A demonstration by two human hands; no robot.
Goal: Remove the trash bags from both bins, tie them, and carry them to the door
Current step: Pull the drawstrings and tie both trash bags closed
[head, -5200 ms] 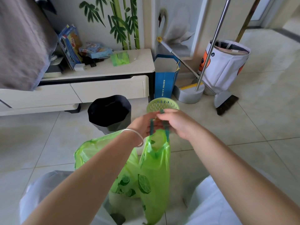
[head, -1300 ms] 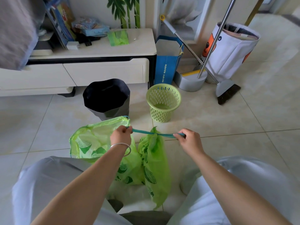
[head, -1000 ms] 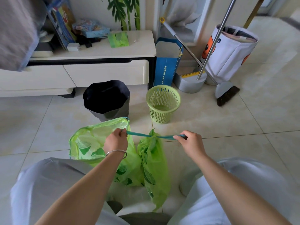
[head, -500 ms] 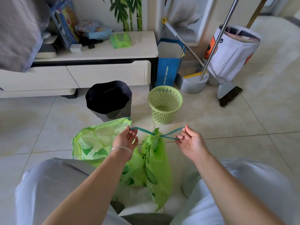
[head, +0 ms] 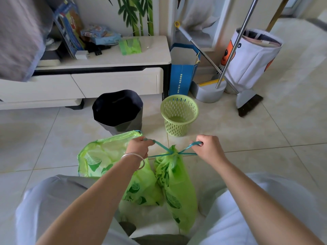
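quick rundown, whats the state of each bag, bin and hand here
right green bag: neck cinched, drawstring crossed over it
left green bag: mouth open, untied
black bin: upright, black liner in place
green basket: upright, no bag
left hand: gripping drawstring
right hand: gripping drawstring

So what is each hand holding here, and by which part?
Both grip the teal drawstring of the cinched green bag: left hand and right hand each hold one end.

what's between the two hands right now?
Head view: the cinched bag's neck, teal drawstrings running from it to the left hand and right hand.
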